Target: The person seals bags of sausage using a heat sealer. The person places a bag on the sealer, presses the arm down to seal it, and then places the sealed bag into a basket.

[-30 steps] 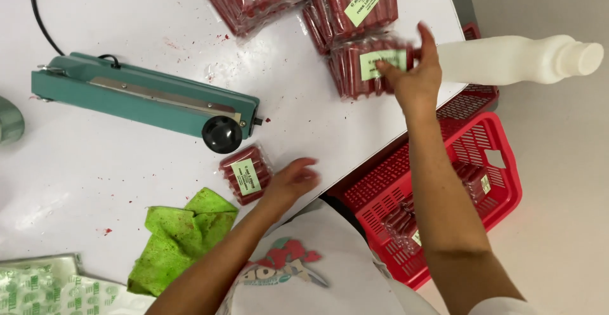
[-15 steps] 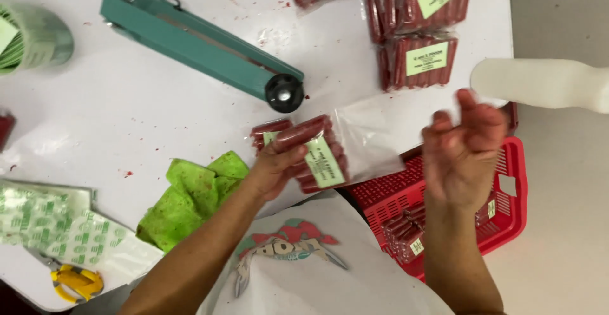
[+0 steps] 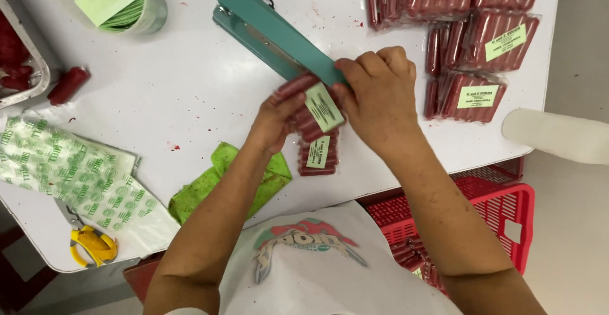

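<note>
Holding a clear pack of red sausages [image 3: 315, 107] with a pale green label, both hands have it lifted just in front of the near end of the teal heat sealer [image 3: 273, 32]. The left hand [image 3: 277, 117] has its fingers curled together round the pack's left side, thumb on top. The right hand [image 3: 379, 93] is clamped over the right side, fingers bent and pressed together, knuckles up, so whatever's under the palm is hidden.

Right below that, a second sausage pack [image 3: 318, 152] with the same kind of label lies flat on the white table [image 3: 190, 99], touching the held one or just under it, can't really tell. A crumpled green cloth [image 3: 219, 185] sits just to its left by the table edge. A pile of finished packs [image 3: 472, 32] is off at the far right corner. At the far left there's a tub of green labels [image 3: 117, 1], one loose sausage [image 3: 68, 84], printed bags [image 3: 73, 175] and yellow-handled scissors [image 3: 92, 244]. A red crate [image 3: 501, 210] sits below the table on the right
</note>
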